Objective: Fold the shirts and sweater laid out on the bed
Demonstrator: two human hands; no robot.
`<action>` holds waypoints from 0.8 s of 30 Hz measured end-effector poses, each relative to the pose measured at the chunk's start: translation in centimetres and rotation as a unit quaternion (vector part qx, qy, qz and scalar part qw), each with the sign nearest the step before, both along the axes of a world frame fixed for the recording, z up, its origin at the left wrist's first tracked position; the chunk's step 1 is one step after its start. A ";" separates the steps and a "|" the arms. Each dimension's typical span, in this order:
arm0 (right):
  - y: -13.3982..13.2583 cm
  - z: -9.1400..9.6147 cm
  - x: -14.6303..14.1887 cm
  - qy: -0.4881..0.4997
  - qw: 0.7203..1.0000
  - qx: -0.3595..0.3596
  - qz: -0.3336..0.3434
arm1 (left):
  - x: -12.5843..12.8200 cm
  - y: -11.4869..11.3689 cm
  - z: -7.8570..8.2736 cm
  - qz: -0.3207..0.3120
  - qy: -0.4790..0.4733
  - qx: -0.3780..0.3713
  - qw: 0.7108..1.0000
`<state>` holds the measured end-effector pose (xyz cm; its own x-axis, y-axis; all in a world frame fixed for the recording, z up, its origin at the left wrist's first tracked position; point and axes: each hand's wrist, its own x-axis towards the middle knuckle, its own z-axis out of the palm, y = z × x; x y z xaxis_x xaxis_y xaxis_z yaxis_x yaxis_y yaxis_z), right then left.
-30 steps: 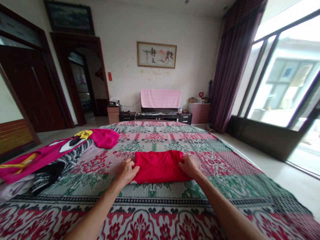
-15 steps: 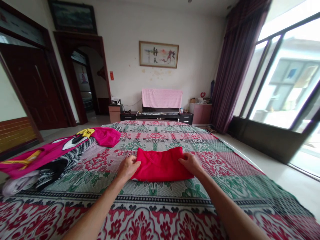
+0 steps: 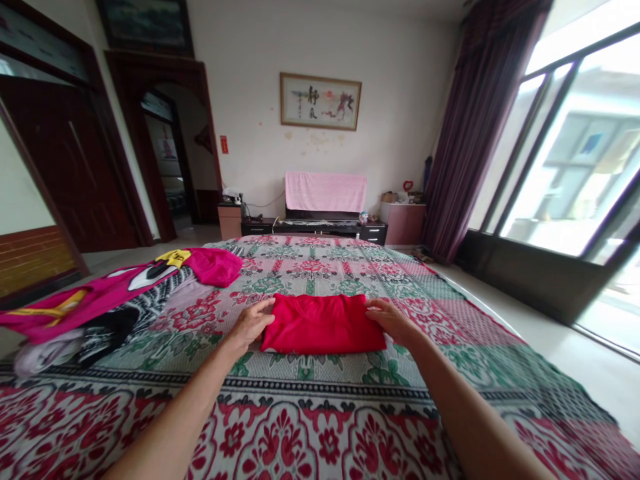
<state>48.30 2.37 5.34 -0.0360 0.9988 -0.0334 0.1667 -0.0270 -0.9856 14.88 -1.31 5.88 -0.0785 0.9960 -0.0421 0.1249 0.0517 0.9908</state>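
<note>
A red folded garment (image 3: 320,325) lies as a flat, wide bundle on the patterned bedspread (image 3: 310,380) in front of me. My left hand (image 3: 249,325) is at its left edge, fingers stretched and thumb apart, the tips touching the cloth. At the right edge, my right hand (image 3: 393,320) touches the fabric in the same way, its fingers extended. Small creases run across the garment's top, and its near edge is nearly straight. The far fingers of both hands are partly hidden.
On the bed's left side lies a loose pile with a magenta garment (image 3: 200,267) and a black-and-white patterned cloth (image 3: 135,313). Beyond the bed stands a low black cabinet (image 3: 257,229), with a pink towel (image 3: 325,192) draped over something on it. A purple curtain (image 3: 480,133) hangs at right.
Both hands have eased from gripping the red garment's sides to lying at its edges with fingers straighter. The garment now lies flatter, its near edge slightly higher in view.
</note>
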 end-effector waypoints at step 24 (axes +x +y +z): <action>1.3 -1.6 -0.1 -0.104 0.991 0.070 -0.043 | -0.9 1.2 -1.2 -0.002 0.135 0.038 0.990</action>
<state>48.22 3.63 3.73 0.0421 0.9934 0.1069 0.3702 0.0839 -0.9251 14.02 -0.09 4.68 -0.0721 0.9959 0.0552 0.3860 -0.0232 0.9222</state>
